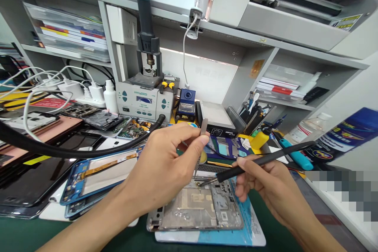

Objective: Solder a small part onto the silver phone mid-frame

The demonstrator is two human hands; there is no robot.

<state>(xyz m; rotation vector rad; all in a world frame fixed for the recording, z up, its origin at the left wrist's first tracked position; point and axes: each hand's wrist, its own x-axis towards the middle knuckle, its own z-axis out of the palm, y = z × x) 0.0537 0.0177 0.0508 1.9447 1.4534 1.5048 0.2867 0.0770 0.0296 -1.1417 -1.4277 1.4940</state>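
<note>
phone frame [195, 208] open, flat on blue mat [254, 232], bench [141, 240] front | left hand [165, 165]: fingers pinched on tweezers [201, 141], tips at frame's top edge | right hand [265, 185]: fingers wrapped round soldering iron [265, 160], tip beside tweezer tips | advice: brace wrists, touch lightly | rework station [144, 102] behind

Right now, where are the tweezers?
Head view: the tweezers are central in the left hand, tips over the opened phone, beside the right hand's black tool.
</note>
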